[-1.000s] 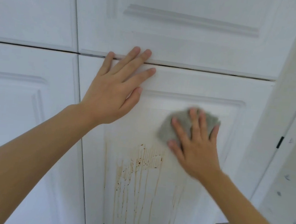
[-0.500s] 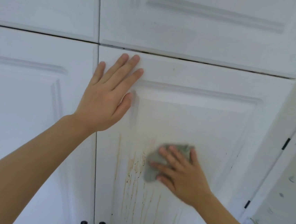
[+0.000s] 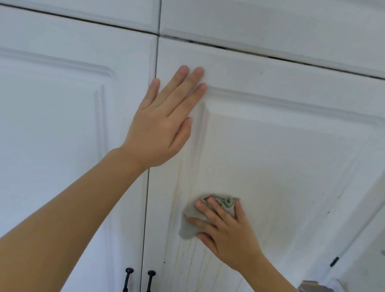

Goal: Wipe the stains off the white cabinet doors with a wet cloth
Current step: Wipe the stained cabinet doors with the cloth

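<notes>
Pressing crumpled grey cloth (image 3: 190, 218) on panelled door (image 3: 279, 166)

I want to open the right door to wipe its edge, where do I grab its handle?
Grip the right handle around its slim vertical bar, fingers hooking in from the right, since the left handle sits close beside it. The left hand is flat on the door and free to reach down.

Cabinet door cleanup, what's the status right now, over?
Left hand flat on the right cabinet door, bracing. Right hand presses grey cloth on the panel. Faint brown drip stains below the cloth. Nothing in the way.
</notes>
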